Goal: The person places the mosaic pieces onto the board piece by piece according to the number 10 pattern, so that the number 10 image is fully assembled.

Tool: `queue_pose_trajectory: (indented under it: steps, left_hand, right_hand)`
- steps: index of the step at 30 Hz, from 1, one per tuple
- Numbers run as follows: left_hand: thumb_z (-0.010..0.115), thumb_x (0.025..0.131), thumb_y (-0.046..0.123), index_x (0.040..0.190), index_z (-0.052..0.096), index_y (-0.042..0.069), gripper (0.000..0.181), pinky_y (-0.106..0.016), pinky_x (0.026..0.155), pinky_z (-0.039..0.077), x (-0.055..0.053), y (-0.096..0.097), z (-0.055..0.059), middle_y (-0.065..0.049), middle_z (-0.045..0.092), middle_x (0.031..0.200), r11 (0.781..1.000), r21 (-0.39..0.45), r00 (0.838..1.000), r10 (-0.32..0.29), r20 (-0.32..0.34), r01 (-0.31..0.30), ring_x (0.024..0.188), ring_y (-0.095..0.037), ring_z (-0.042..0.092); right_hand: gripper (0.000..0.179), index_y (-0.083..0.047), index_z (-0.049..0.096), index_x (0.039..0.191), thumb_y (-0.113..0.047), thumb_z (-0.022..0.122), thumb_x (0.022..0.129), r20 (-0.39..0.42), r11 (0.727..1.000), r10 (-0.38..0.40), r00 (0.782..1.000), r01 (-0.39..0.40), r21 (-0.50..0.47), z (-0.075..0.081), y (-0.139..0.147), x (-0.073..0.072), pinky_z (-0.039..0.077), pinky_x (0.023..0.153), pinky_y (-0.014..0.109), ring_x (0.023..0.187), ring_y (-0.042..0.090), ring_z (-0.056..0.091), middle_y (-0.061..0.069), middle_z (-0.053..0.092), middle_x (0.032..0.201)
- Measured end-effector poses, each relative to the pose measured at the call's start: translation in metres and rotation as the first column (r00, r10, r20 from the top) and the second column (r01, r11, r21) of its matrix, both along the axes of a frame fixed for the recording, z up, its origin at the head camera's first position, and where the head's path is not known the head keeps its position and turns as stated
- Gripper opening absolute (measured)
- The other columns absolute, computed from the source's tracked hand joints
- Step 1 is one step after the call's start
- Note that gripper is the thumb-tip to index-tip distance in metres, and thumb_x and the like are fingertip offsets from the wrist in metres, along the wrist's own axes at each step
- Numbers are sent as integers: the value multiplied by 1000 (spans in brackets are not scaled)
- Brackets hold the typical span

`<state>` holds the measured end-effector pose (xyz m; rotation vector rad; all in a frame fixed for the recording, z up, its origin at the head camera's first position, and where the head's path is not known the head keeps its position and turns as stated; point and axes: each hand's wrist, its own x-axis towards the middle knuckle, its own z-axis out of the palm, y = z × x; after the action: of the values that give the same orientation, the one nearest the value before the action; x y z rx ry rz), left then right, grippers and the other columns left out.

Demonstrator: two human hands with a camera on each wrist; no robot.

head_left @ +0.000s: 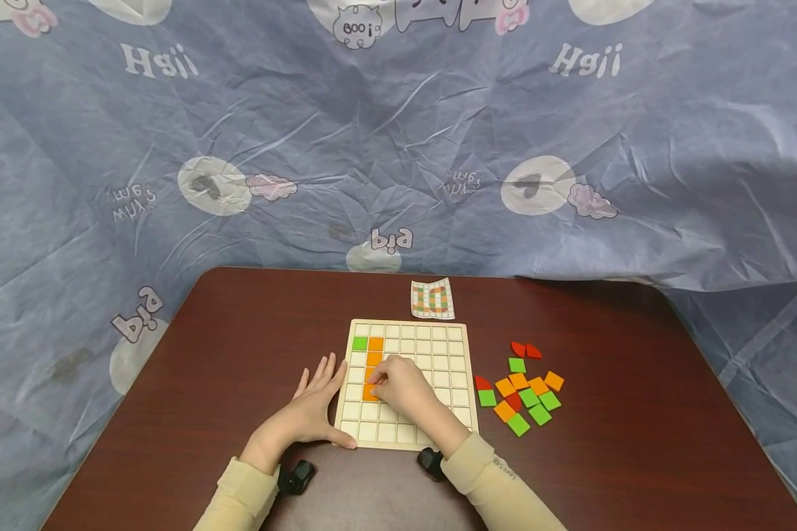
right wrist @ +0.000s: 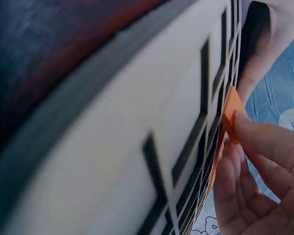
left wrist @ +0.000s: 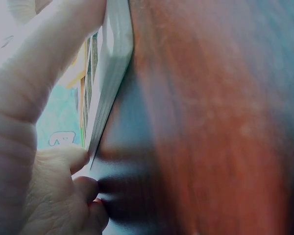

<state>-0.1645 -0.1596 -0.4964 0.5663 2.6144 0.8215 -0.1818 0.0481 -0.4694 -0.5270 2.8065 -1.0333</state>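
A pale wooden grid board (head_left: 457, 380) lies on the table. My left hand (head_left: 308, 413) rests at its left side, fingers spread and straight, thumb by the near-left corner. Over the left part of the grid, my right hand (head_left: 405, 389) pinches an orange square tile (right wrist: 231, 115) between thumb and fingers; the tile stands tilted against the board surface. A column of orange tiles (head_left: 375, 344) runs down the board toward that hand, which partly covers it. One green tile (head_left: 359, 343) occupies a cell left of the column's top.
Loose green squares (head_left: 519, 425), orange squares (head_left: 554, 380) and red quarter-round pieces (head_left: 533, 352) lie scattered right of the board. Behind the board is a small printed pattern card (head_left: 432, 299). A blue patterned cloth (head_left: 398, 147) hangs behind the dark table (head_left: 272, 310).
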Motion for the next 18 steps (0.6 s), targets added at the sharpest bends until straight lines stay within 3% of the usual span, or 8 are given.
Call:
queue_pose_trajectory:
  steps: [3, 9, 18]
  left_hand:
    - [91, 60, 51, 158, 11, 4, 135, -61, 120, -4, -1, 0, -1, -22, -4, 164, 1000, -2, 1000, 4, 1, -4, 153, -37, -5]
    - [91, 60, 52, 158, 11, 4, 135, -61, 120, -4, -1, 0, -2, -22, -4, 164, 1000, 0, 1000, 5, 4, -5, 153, -37, -5]
    - [91, 59, 51, 158, 12, 3, 136, -62, 120, -4, 0, 0, 0, -23, -3, 164, 1000, 0, 1000, 6, -1, -6, 153, -39, -4]
  right_hand:
    - [4, -8, 76, 79, -5, 79, 80, -46, 999, -18, 999, 20, 46, -1, -2, 2, 45, 61, 17, 66, 7, 52, -1, 59, 77]
    - [4, -8, 77, 80, -4, 79, 79, -59, 998, -20, 998, 23, 50, -2, -2, 3, 45, 60, 17, 66, 6, 53, -1, 59, 76]
    - [9, -7, 78, 91, -10, 77, 82, 23, 996, -23, 999, 25, -89, 9, 19, -1, 48, 62, 19, 68, 6, 55, -1, 65, 82]
